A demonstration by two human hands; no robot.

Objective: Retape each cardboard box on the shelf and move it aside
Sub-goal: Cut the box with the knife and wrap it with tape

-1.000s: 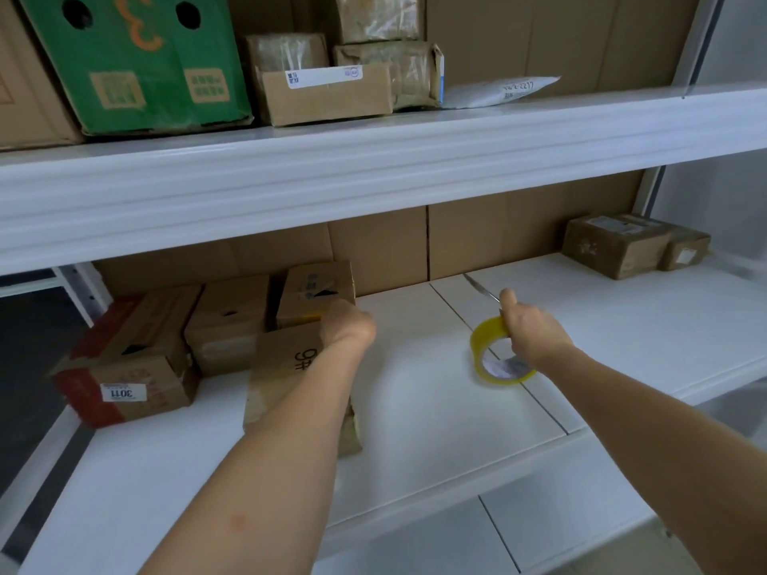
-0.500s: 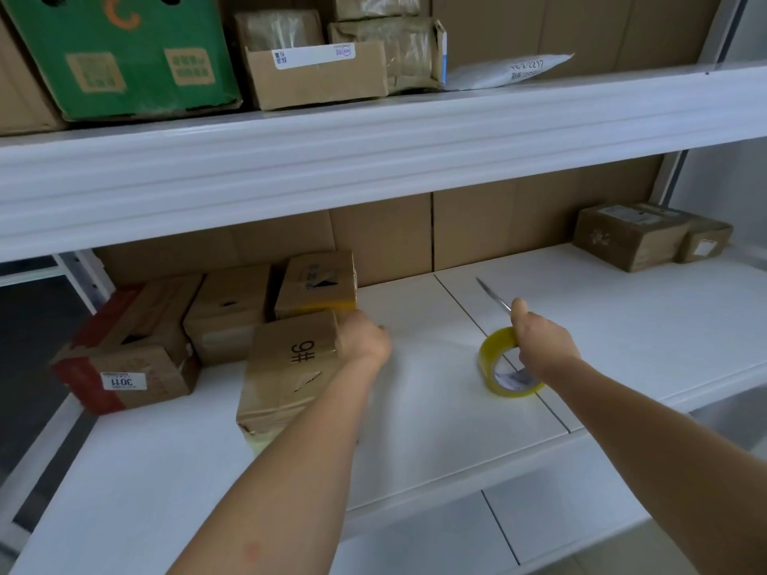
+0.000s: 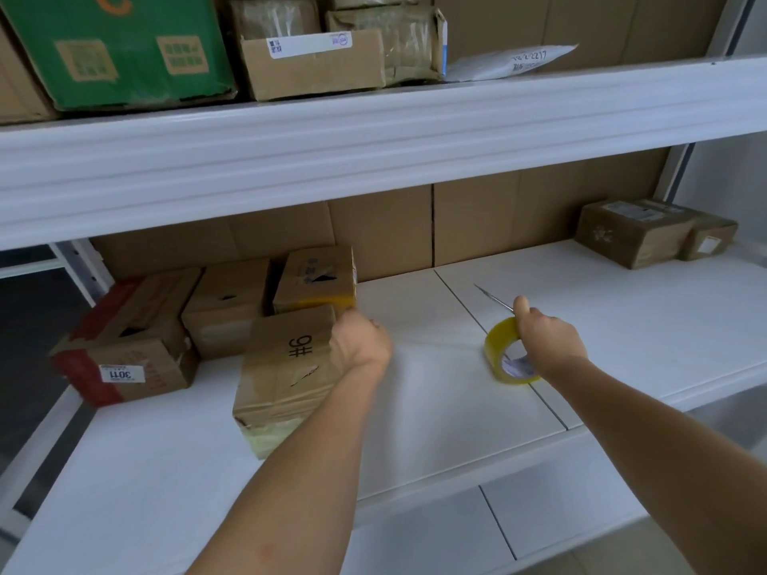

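Box pulled out for taping, tape and blade kept ready

The left hand (image 3: 360, 341) curls its fingers over the far right corner of the "9#" box (image 3: 286, 367), which sits at 9 o'clock from the tape, likely to drag it clear of the other boxes. The right hand (image 3: 547, 341) grips the tape roll (image 3: 500, 340) and a thin blade (image 3: 494, 300) together, resting on the shelf (image 3: 436, 392), probably so neither needs fetching.

Marked box (image 3: 286, 367) left of tape roll (image 3: 504, 350).
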